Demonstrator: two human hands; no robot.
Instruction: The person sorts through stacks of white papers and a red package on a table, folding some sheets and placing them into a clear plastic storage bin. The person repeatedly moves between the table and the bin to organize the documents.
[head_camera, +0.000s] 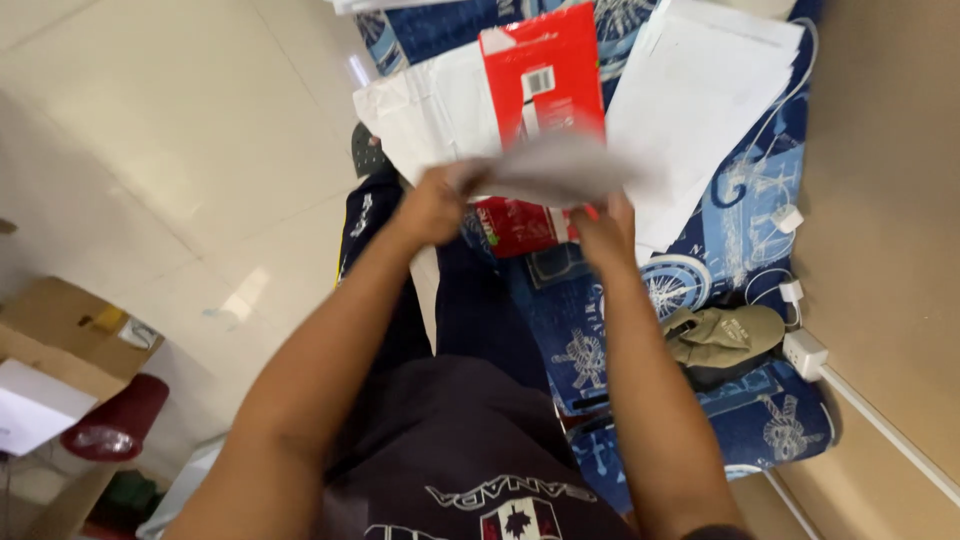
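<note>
- The left hand (432, 205) and right hand (603, 228) both pinch a blurred sheet of paper (560, 170) at centre frame.
- The sheet hangs above a red carton (540, 70) on the blue patterned bedspread (740, 210).
- Handling: judged light, limp and easily creased; grip at opposite edges.
- Loose white papers (690, 110) lie upper right.

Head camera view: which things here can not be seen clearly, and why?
- Grey sheet held by the left hand and right hand: motion blur, so its kind cannot be told.
- Red box: its middle is hidden behind the sheet.
- White papers: cut off by the top edge.
- White cable along the wall: runs out at the right edge.
- Cardboard box: cut by the left edge.
</note>
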